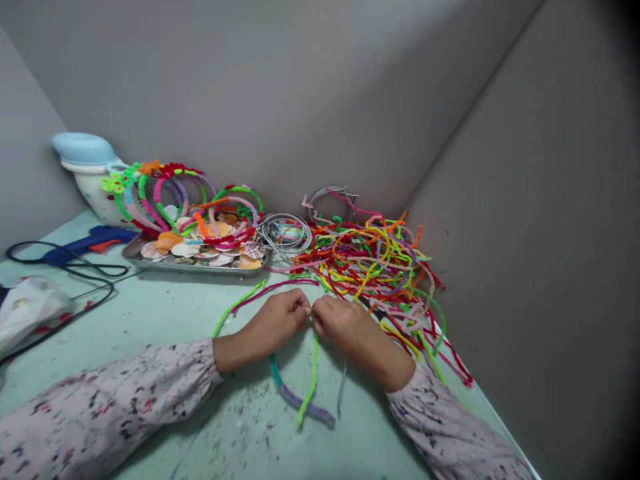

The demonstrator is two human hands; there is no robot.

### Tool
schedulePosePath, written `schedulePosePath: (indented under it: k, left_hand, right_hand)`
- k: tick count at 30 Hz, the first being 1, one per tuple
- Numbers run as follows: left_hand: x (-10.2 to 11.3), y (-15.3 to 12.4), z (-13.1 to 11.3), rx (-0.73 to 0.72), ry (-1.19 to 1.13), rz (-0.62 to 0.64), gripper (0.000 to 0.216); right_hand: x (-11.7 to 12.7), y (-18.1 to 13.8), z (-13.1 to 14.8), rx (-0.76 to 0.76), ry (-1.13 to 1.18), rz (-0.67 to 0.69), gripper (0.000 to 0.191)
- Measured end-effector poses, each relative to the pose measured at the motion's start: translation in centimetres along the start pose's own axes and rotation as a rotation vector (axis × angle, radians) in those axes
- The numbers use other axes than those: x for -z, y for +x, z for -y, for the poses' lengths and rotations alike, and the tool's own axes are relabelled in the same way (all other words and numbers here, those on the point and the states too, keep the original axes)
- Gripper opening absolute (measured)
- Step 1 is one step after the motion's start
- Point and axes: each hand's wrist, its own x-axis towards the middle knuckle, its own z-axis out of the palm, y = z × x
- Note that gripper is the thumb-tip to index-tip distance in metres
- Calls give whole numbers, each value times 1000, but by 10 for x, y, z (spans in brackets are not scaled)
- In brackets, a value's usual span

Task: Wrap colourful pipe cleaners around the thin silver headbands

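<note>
My left hand (281, 321) and my right hand (345, 323) meet above the table, thumbs and fingers pinched together almost tip to tip. A bright green pipe cleaner (315, 377) hangs down from my right fingertips. Beneath my left hand a strip wrapped in teal and purple fuzzy pipe cleaner (300, 400) curves out, and its upper end is hidden by that hand. The green one crosses over its purple part. Near the right wrist, a thin grey wire end (342, 390) shows. Another green pipe cleaner (235, 308) and a magenta one (273, 287) lie just beyond my left hand.
A tangled heap of colourful pipe cleaners (375, 257) lies at the right. Behind are wire coils (285, 233) and a metal tray (200, 267) with shells and wrapped headbands (170, 187). Leftward are a blue glue gun (75, 247), its black cord, a plastic bag (35, 307) and a blue-lidded container (87, 160).
</note>
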Motion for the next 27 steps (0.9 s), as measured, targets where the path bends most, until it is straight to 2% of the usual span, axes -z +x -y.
schedulePosePath:
  k: [4, 8, 10, 13, 18, 27]
  left_hand:
    - [2, 0, -2, 37, -116, 5, 10]
    - [4, 2, -6, 170, -325, 34, 11]
    - [4, 4, -8, 218, -429, 41, 10]
    - [5, 6, -9, 252, -519, 33, 8]
    - [4, 5, -9, 244, -548, -4, 7]
    - [-1, 2, -5, 210, -545, 37, 11]
  right_hand:
    - [-3, 3, -11, -114, 376, -33, 6]
    - [-2, 6, -31, -298, 827, -16, 23]
    - [-3, 6, -38, -396, 991, 0, 22]
    - [-7, 4, -42, -453, 1168, 35, 27]
    - [-13, 3, -33, -420, 1279, 64, 34]
    - [-17, 6, -19, -358, 1108, -65, 19]
